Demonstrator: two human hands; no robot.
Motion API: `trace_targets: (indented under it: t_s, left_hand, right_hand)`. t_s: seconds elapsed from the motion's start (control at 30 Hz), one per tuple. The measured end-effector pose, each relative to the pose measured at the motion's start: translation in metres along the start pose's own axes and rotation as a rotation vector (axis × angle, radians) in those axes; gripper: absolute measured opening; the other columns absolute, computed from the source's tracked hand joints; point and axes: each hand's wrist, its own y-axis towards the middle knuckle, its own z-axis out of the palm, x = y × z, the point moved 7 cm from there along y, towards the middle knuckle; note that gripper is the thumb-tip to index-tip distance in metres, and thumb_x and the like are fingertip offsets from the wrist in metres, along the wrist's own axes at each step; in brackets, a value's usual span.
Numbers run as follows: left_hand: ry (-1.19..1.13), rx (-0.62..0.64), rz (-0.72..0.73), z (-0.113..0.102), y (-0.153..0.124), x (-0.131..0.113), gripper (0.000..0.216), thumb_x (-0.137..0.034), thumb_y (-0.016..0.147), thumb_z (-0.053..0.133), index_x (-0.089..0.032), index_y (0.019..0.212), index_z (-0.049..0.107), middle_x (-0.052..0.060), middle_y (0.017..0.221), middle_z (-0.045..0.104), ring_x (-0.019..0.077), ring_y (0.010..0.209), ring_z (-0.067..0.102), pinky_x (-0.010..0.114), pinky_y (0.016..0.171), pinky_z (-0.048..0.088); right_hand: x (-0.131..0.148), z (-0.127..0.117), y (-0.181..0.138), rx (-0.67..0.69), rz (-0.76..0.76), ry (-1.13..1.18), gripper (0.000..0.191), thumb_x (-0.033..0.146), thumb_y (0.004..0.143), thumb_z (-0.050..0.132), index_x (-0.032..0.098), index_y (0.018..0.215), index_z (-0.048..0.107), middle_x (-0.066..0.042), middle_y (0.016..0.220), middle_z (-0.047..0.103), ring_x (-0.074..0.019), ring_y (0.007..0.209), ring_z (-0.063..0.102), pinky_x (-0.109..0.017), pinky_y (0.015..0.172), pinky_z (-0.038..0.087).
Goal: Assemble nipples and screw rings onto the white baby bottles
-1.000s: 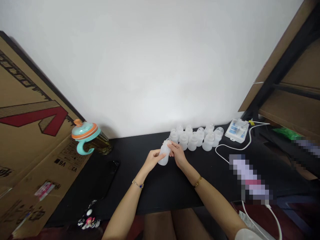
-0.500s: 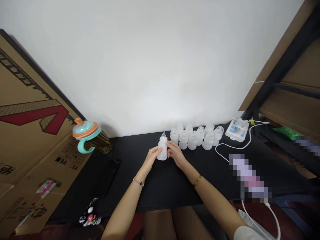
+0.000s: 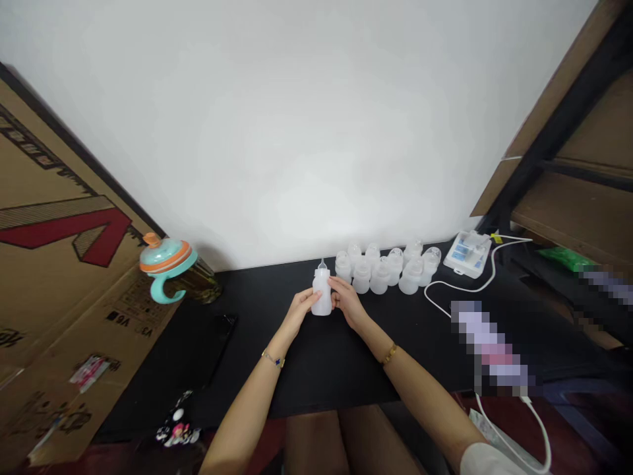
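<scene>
A white baby bottle (image 3: 322,300) with a clear nipple on top stands upright on the black table between my hands. My left hand (image 3: 299,307) is closed around its left side, thumb across the front. From the right, my right hand (image 3: 347,302) grips the bottle's collar with thumb and forefinger, the other fingers curled beside the body. Just right of it, several similar white bottles (image 3: 380,276) with clear domed caps stand grouped near the wall.
At the left, a pitcher (image 3: 171,264) with a teal handle stands beside a large cardboard box (image 3: 64,264). A black phone-like slab (image 3: 217,346) lies nearby. Right of the bottles are a white power strip (image 3: 467,254), its cable (image 3: 487,287) and a blurred-out object (image 3: 492,346).
The view has shifted very slightly. Both hands keep their hold on the bottle, and nothing else has visibly moved.
</scene>
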Motion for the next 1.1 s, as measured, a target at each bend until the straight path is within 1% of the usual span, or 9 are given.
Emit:
trace_targets:
  t_s: [0.13,0.3,0.37,0.5,0.63,0.8,0.93,1.0,1.1]
  left_hand:
    - [0.189,-0.028,0.109,-0.006,0.002,-0.01,0.045,-0.051,0.077,0.08,-0.011,0.1,0.076,0.007,0.087,0.073,0.0195,0.079,0.065,0.028,0.072,0.049]
    - [0.466,-0.127,0.226,-0.021,0.008,-0.008,0.04,-0.045,0.073,0.081,-0.016,0.101,0.076,0.006,0.097,0.068,0.0195,0.086,0.062,0.027,0.068,0.048]
    - [0.541,-0.158,0.258,-0.025,0.01,-0.004,0.039,-0.043,0.075,0.079,-0.018,0.105,0.075,0.006,0.102,0.068,0.0205,0.091,0.063,0.027,0.07,0.049]
    - [0.634,-0.159,0.258,-0.026,0.012,0.004,0.035,-0.04,0.08,0.073,-0.019,0.108,0.073,0.006,0.103,0.068,0.0214,0.092,0.064,0.03,0.073,0.051]
    - [0.712,-0.182,0.278,-0.026,0.012,0.003,0.032,-0.04,0.083,0.071,-0.019,0.107,0.071,0.005,0.098,0.068,0.0211,0.09,0.064,0.03,0.073,0.052]
    - [0.77,-0.178,0.335,-0.023,0.009,0.0,0.032,-0.039,0.087,0.067,-0.02,0.113,0.069,0.006,0.106,0.069,0.0211,0.093,0.065,0.031,0.075,0.052]
    - [0.822,-0.203,0.366,-0.021,0.006,-0.002,0.03,-0.038,0.089,0.065,-0.02,0.113,0.068,0.006,0.104,0.069,0.0215,0.091,0.065,0.033,0.077,0.053]
    - [0.834,-0.237,0.37,-0.021,0.005,-0.004,0.038,-0.039,0.088,0.067,-0.021,0.121,0.066,0.007,0.106,0.068,0.022,0.091,0.065,0.034,0.078,0.054]
    - [0.804,-0.305,0.404,-0.021,0.0,-0.012,0.068,-0.04,0.084,0.073,-0.025,0.146,0.048,0.01,0.126,0.063,0.0232,0.102,0.065,0.037,0.086,0.055]
  right_hand:
    - [0.006,0.001,0.001,0.024,-0.095,-0.101,0.05,0.051,0.077,0.076,0.017,0.113,0.071,0.007,0.048,0.05,-0.0112,0.045,0.044,-0.024,0.045,0.041]
    - [0.014,0.009,-0.001,0.126,-0.277,-0.318,0.048,0.046,0.08,0.071,0.024,0.122,0.072,-0.002,0.083,0.07,-0.0136,0.057,0.053,-0.024,0.044,0.04]
    - [0.014,0.01,-0.004,0.125,-0.318,-0.443,0.048,0.042,0.081,0.07,0.026,0.126,0.071,-0.002,0.086,0.071,-0.0157,0.062,0.056,-0.025,0.048,0.044]
    - [0.015,0.011,-0.008,0.072,-0.389,-0.664,0.047,0.035,0.083,0.068,0.026,0.129,0.069,-0.002,0.094,0.073,-0.0178,0.071,0.06,-0.031,0.068,0.052]
    - [0.014,0.012,-0.009,0.077,-0.397,-0.701,0.047,0.036,0.086,0.064,0.029,0.133,0.065,-0.001,0.113,0.073,-0.0169,0.073,0.062,-0.034,0.078,0.054]
    - [0.014,0.013,-0.009,0.083,-0.416,-0.725,0.046,0.037,0.088,0.062,0.029,0.133,0.064,-0.001,0.121,0.072,-0.0167,0.073,0.063,-0.034,0.079,0.055]
    - [0.016,0.012,-0.013,0.018,-0.455,-0.769,0.046,0.037,0.088,0.063,0.029,0.134,0.062,-0.004,0.126,0.07,-0.0165,0.071,0.063,-0.035,0.077,0.055]
    - [0.02,0.013,-0.018,-0.034,-0.49,-0.784,0.047,0.037,0.089,0.063,0.028,0.135,0.061,-0.005,0.129,0.069,-0.0157,0.068,0.062,-0.036,0.075,0.056]
    - [0.035,0.017,-0.033,-0.094,-0.595,-0.767,0.046,0.037,0.092,0.061,0.028,0.136,0.059,-0.008,0.127,0.069,-0.0141,0.062,0.058,-0.035,0.068,0.056]
